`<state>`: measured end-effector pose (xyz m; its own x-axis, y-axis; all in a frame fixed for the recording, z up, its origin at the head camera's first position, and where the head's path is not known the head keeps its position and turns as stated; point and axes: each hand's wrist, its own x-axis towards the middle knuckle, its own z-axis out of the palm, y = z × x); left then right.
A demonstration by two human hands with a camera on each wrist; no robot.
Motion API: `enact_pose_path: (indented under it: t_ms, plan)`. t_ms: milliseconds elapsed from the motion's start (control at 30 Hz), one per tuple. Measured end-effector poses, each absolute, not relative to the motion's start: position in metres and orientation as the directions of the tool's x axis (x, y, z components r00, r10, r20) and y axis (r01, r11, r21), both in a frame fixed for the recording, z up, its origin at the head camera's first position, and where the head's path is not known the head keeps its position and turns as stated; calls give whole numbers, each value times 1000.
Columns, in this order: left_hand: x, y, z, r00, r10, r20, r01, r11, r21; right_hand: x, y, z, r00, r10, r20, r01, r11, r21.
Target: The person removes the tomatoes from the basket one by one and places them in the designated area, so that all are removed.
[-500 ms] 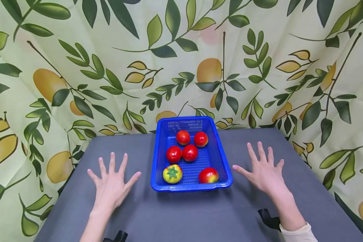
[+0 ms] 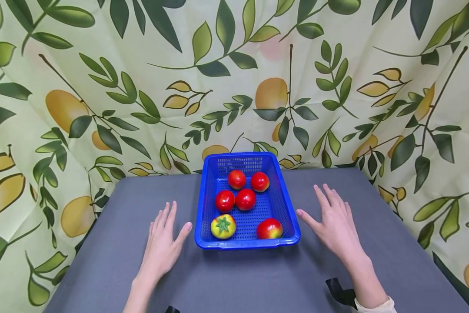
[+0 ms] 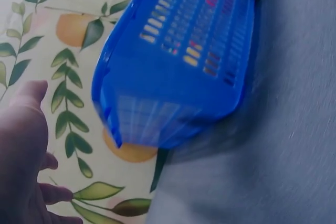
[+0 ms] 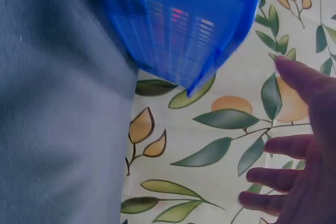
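Basket [image 2: 247, 237] (blue, six tomatoes inside) sits between my open, empty left hand [image 2: 161, 248] and right hand [image 2: 334, 226]; approach step, next gripping both sides evenly.

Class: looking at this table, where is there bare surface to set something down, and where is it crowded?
Bare grey table lies in front of the blue basket, and outside the left hand and right hand. Crowded: inside the basket and the narrow gaps between basket and hands.
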<state>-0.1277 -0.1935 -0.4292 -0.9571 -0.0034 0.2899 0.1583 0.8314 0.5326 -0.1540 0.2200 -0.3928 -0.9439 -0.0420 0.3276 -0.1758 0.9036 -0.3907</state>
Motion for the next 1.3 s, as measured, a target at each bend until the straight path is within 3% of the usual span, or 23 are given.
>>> enact_pose_path:
  t_ms: [167, 400, 700, 1100, 1300]
  plan:
    - [-128, -183, -437, -958, 25, 286, 207, 750, 628, -152, 207, -396, -916, -53, 397, -245, 858, -452]
    - [-128, -172, -447, -963, 65, 263, 242, 640, 729, -149, 183, -401, -916, -98, 389, -302, 807, -507]
    - [-124, -163, -453, -955, 118, 271, 288, 577, 765, -145, 153, -407, -863, -157, 481, -443, 692, -570]
    - [-122, -161, -464, -982, 67, 175, 184, 515, 837, -158, 110, -415, -914, -214, 346, -407, 493, -769]
    - [-127, -160, -471, -985, 90, 144, 169, 393, 904, -175, 100, -417, -932, -306, 193, -311, 404, -861]
